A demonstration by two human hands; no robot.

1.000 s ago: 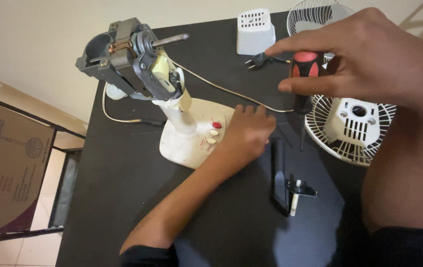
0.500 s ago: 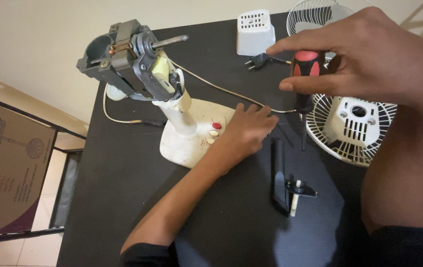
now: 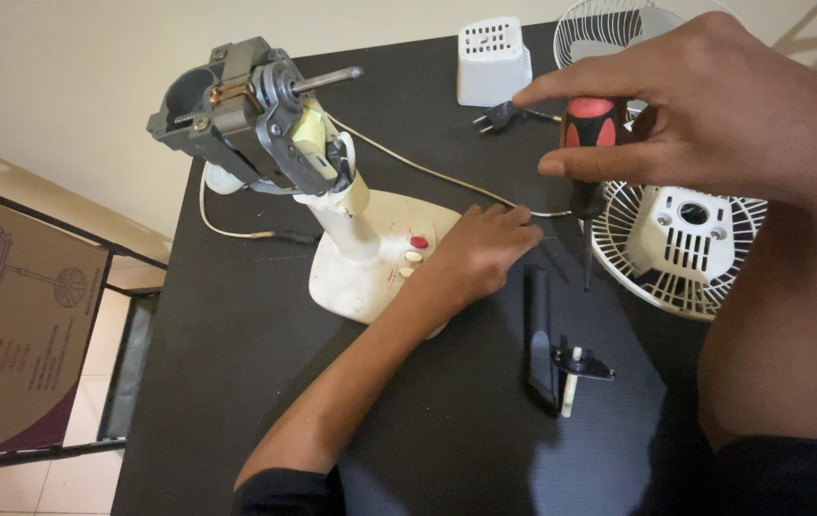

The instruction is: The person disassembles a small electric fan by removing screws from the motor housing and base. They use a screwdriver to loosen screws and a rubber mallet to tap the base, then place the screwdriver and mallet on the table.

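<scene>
A dismantled table fan stands on a black table [image 3: 236, 344]: its bare grey motor [image 3: 246, 115] with a protruding shaft tops a cream stand and base [image 3: 356, 277]. My left hand [image 3: 470, 253] rests flat on the base beside its red and cream buttons, fingers pressing down. My right hand [image 3: 714, 105] is raised above the table and grips the red and black handle of a screwdriver [image 3: 592, 143], whose shaft points down toward the tabletop beside the fingertips of my left hand.
A white fan grille with a white rear motor cover [image 3: 685, 244] lies at the right. A white box-shaped cover [image 3: 492, 59] and a power plug [image 3: 499, 117] sit at the back. A black phone [image 3: 540, 336] and a small black bracket lie near the front. A cardboard box [image 3: 17, 334] stands left of the table.
Nearly nothing has moved; my right hand with the screwdriver has shifted very slightly, and my left hand stays on the fan base.
</scene>
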